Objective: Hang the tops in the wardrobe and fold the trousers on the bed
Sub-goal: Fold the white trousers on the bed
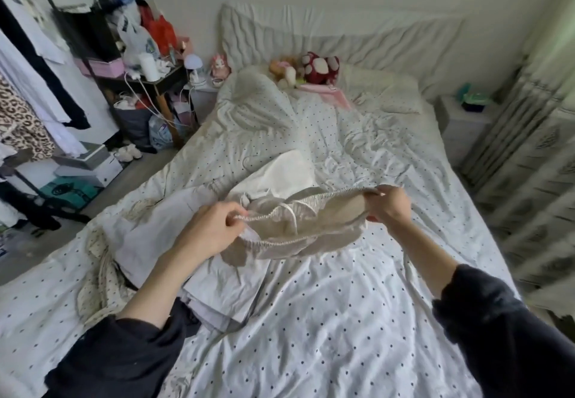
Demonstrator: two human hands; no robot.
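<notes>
While both hands hold the trousers (298, 229) by the waistband, the garment hangs slack over the bed (342, 319), its lower part bunched on the spotted cover. Left hand (211, 229) pinches the elastic edge at one side; right hand (389, 204) grips the opposite side, the two well apart, band stretched between them.

Risks, as judged:
- Legs look crumpled beneath the band. If laid down so, the fold sets in creases or one leg twists under.
- Drawstring (291, 214) loops loose inside the waist; could snag on a finger or get trapped in the fold.
- Pile (186, 242) of pale clothes lies just left, touching the trousers' edge. Cloth of like colour; a sweep to flatten could drag a piece along.
- Left pinch is shallow; a shake may slip it.
</notes>
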